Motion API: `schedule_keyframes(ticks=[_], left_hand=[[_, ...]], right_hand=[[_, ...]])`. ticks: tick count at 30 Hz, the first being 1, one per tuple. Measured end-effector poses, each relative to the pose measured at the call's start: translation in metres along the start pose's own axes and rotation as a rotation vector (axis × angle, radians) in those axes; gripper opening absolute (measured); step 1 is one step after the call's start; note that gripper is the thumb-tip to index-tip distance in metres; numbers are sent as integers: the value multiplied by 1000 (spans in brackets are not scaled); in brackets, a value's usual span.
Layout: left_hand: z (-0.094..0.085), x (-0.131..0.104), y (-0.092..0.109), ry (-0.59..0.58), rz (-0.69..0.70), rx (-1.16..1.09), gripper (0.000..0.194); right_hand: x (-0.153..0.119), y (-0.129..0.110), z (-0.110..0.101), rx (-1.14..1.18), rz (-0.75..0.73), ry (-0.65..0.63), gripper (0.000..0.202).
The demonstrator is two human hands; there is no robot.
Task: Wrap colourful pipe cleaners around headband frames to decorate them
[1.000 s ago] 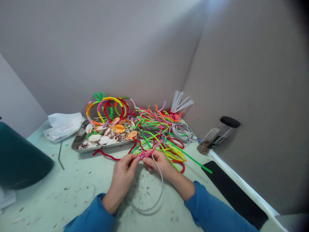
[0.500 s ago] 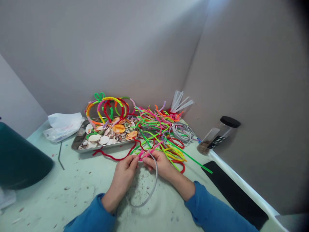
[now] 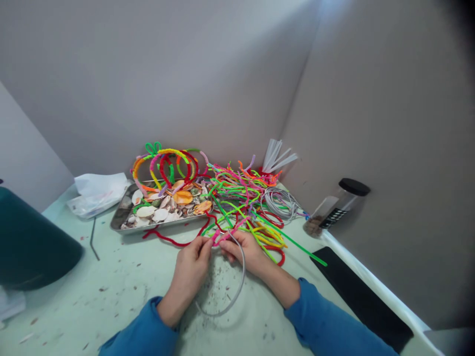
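Observation:
Between my hands is a pink pipe cleaner (image 3: 240,224), its free end sticking up to the right. My left hand (image 3: 192,263) pinches it on the left, thumb against forefinger. My right hand (image 3: 247,252) grips it a short way to the right with closed fingers. A thin grey headband hoop (image 3: 243,273) passes by the right fingers and curves down over the table toward the left wrist. Where the pink pipe cleaner meets the hoop is partly covered by the fingertips. Loose pipe cleaners (image 3: 256,230) lie just beyond my hands.
A metal tray (image 3: 126,228) of shells stands behind, with colourful wrapped hoops (image 3: 174,150) on it. Right of these lie heaped pipe cleaners (image 3: 237,178) and grey hoops (image 3: 282,203). A lidded jar (image 3: 336,207), black strip (image 3: 359,296), dark green container (image 3: 33,242) and plastic bag (image 3: 98,195) flank the work area.
The lower loop of the grey hoop has swung slightly to the right. At the fingertips the pink pipe cleaner has shifted a little; both hands are nearly still.

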State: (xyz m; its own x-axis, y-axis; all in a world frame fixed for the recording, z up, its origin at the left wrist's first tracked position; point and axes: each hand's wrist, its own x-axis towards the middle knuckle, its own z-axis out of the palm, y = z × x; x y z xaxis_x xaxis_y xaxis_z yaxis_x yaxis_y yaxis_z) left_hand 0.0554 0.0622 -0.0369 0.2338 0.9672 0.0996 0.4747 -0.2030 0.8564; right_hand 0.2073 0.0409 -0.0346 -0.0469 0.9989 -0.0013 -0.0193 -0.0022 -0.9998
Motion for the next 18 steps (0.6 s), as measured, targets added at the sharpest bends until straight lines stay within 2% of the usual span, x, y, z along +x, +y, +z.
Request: schedule_keyframes(ticks=[7, 12, 18], left_hand=[[-2, -2, 5, 7, 59, 153, 27], [-2, -3, 6, 29, 87, 173, 26], [-2, -4, 4, 17, 213, 233, 28]], right_hand=[[-1, 0, -1, -59, -35, -16, 32], [-1, 0, -1, -68, -43, -15, 30], [0, -1, -2, -82, -37, -14, 33]])
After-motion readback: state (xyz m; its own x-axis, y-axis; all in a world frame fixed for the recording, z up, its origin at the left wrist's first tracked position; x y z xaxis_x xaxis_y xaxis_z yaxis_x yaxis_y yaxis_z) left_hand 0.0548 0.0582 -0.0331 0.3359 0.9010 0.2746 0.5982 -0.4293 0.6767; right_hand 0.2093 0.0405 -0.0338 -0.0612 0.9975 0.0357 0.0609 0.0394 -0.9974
